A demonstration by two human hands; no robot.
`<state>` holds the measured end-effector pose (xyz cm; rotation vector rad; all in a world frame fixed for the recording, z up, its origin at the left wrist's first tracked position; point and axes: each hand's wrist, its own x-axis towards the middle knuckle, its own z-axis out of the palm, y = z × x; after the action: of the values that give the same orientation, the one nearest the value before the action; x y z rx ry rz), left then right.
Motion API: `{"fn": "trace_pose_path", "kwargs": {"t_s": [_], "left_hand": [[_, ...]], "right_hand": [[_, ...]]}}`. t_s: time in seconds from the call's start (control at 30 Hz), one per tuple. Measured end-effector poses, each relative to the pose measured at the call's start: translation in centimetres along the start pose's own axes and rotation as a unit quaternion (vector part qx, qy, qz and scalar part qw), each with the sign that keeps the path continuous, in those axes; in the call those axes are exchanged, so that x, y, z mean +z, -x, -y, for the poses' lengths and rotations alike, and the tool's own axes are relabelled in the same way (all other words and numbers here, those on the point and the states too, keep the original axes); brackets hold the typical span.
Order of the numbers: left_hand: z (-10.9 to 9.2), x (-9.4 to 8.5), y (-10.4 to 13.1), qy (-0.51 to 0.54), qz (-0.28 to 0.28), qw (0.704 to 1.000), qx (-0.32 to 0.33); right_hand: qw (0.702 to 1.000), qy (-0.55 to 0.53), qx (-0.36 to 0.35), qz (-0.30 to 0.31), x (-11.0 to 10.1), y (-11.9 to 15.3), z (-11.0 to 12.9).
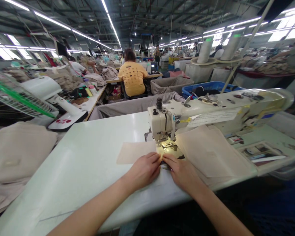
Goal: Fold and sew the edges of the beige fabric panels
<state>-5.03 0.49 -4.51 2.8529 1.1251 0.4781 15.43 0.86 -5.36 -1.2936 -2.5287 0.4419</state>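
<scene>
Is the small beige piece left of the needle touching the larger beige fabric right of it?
Apart. The head view shows the lit metal plate between the small beige piece and the larger beige fabric.

Bright ceiling tubes point(52, 21); warped edges (soft)

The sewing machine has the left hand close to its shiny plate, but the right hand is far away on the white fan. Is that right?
Not quite: the right hand isn't on the white fan. The head view shows it close beside the left hand, near the shiny plate of the sewing machine. The rest is right.
</scene>
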Motion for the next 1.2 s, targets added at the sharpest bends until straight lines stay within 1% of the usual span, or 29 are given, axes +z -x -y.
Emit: {"fn": "trace_pose_path", "kwargs": {"t_s": [0.13,0.23,0.4,0.63,0.73,0.9,1.07,1.2], "left_hand": [[2.0,-0.1,-1.1,0.011,-0.009,1.000,-0.003],[3.4,-0.1,-1.7,0.014,-0.008,1.000,-0.004],[4.9,-0.2,-2.4,0.018,-0.007,1.000,-0.001],[4.6,0.0,-1.9,0.014,-0.035,0.999,-0.011],[4.5,0.0,-1.9,0.014,-0.027,0.999,-0.014],[4.6,-0.2,-2.0,0.013,-0.015,1.000,-0.014],[4.8,-0.1,-2.0,0.006,-0.018,1.000,-0.012],[5.0,-0.2,-1.8,0.008,-0.021,0.999,-0.030]], "right_hand": [[1.000,-0.020,-0.009,-0.020,-0.5,-1.7,-0.3],[1.000,-0.017,-0.008,-0.022,-0.5,-2.7,-0.7],[1.000,-0.008,-0.004,-0.024,-0.6,-2.8,-0.7],[0.999,-0.006,0.025,-0.039,0.1,-1.2,0.0],[0.999,-0.005,0.025,-0.048,0.5,-1.0,-0.1],[0.999,0.003,0.025,-0.042,0.5,-1.1,-0.1],[0.999,0.001,0.020,-0.049,0.7,-1.1,-0.2],[0.999,-0.001,0.024,-0.049,0.8,-1.1,-0.2]]}}
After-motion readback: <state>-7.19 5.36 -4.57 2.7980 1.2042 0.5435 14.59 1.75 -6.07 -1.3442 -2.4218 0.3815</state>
